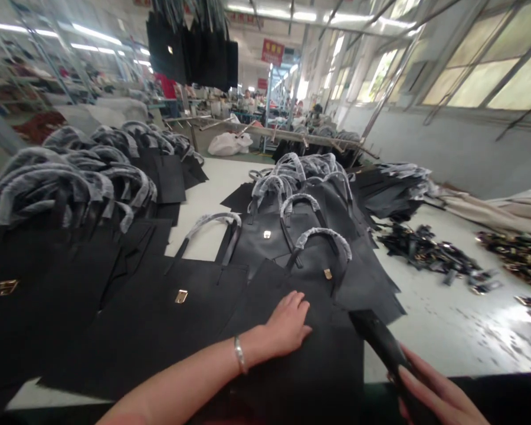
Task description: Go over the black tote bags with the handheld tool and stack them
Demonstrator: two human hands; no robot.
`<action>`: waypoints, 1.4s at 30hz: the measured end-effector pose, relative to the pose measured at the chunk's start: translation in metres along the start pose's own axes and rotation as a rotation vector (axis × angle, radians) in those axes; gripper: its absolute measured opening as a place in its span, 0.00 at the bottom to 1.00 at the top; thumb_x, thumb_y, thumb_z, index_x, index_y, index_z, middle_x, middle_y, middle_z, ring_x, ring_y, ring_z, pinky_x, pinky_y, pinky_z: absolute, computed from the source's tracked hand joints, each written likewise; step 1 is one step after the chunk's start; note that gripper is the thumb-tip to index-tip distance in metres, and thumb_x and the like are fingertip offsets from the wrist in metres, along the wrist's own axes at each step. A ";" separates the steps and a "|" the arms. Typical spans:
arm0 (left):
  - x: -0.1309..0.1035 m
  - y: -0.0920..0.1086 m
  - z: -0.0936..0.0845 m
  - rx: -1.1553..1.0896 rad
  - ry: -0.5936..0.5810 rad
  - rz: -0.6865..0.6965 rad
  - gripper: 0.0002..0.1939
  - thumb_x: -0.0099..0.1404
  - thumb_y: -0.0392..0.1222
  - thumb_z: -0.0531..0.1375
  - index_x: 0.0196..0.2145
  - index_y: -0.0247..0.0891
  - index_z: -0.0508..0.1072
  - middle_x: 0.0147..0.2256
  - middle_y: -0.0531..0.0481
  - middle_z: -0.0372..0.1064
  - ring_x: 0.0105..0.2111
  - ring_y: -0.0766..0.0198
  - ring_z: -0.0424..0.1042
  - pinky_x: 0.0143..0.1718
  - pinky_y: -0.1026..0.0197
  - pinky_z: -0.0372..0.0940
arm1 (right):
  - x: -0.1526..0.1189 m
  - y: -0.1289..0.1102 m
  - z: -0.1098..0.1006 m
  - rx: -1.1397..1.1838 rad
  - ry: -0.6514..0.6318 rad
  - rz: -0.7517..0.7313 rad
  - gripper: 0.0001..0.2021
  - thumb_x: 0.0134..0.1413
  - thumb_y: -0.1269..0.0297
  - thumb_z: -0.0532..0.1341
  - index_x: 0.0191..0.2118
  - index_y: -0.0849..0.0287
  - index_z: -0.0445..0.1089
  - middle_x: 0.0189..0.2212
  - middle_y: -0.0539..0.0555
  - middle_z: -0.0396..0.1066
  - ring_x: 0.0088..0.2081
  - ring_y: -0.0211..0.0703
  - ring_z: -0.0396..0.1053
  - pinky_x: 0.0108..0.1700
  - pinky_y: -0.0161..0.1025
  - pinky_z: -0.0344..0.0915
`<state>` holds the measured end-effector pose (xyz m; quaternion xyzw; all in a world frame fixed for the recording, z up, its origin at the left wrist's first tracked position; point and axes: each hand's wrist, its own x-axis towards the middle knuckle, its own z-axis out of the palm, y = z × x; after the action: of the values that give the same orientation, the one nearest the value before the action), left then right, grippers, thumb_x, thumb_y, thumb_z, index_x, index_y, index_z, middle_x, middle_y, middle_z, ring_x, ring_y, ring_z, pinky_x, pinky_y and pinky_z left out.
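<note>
My left hand (288, 323), with a silver bracelet at the wrist, lies on a flat black bag panel (310, 366) at the front of the table. Its fingers are stretched out over the panel and it holds nothing. At the lower right, my right hand (433, 386) is closed around a long black object (376, 336) with a broad flat end. Its exact kind I cannot make out. That flat end is just right of the panel. Left of my left hand lies a black handbag piece (203, 295) with a gold clasp (181, 296) and a plastic-wrapped handle (212, 219).
More black bag pieces with wrapped handles (62, 183) are heaped at the left, others (301, 171) beyond my hands. Small black straps (429, 251) and gold-coloured hardware (517, 254) lie on the white table (464, 336) at right. Finished-looking bags (194, 53) hang overhead.
</note>
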<state>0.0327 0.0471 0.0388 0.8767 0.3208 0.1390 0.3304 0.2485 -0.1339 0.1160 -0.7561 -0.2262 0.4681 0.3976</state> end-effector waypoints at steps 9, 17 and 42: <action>-0.029 -0.015 0.020 0.301 0.069 0.174 0.25 0.68 0.52 0.51 0.58 0.37 0.60 0.63 0.39 0.49 0.64 0.52 0.46 0.64 0.45 0.45 | 0.021 -0.008 0.043 0.005 -0.086 0.095 0.43 0.45 0.47 0.64 0.64 0.61 0.52 0.20 0.48 0.71 0.16 0.40 0.67 0.15 0.33 0.62; -0.028 -0.017 0.021 0.294 0.090 0.176 0.24 0.67 0.54 0.52 0.57 0.40 0.61 0.62 0.42 0.51 0.64 0.54 0.47 0.64 0.46 0.44 | 0.026 -0.005 0.030 -0.066 -0.109 0.100 0.38 0.46 0.46 0.62 0.62 0.58 0.57 0.18 0.47 0.69 0.15 0.40 0.67 0.15 0.32 0.61; -0.035 -0.001 0.035 0.406 0.188 0.223 0.16 0.70 0.47 0.48 0.46 0.32 0.67 0.44 0.42 0.65 0.49 0.53 0.60 0.43 0.54 0.60 | 0.070 -0.069 0.117 -0.268 -0.447 -0.009 0.42 0.46 0.48 0.63 0.64 0.64 0.53 0.16 0.46 0.69 0.16 0.40 0.65 0.19 0.34 0.59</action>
<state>0.0222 0.0078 0.0116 0.9383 0.2728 0.1882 0.0986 0.1790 0.0016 0.1069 -0.6790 -0.3717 0.5875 0.2359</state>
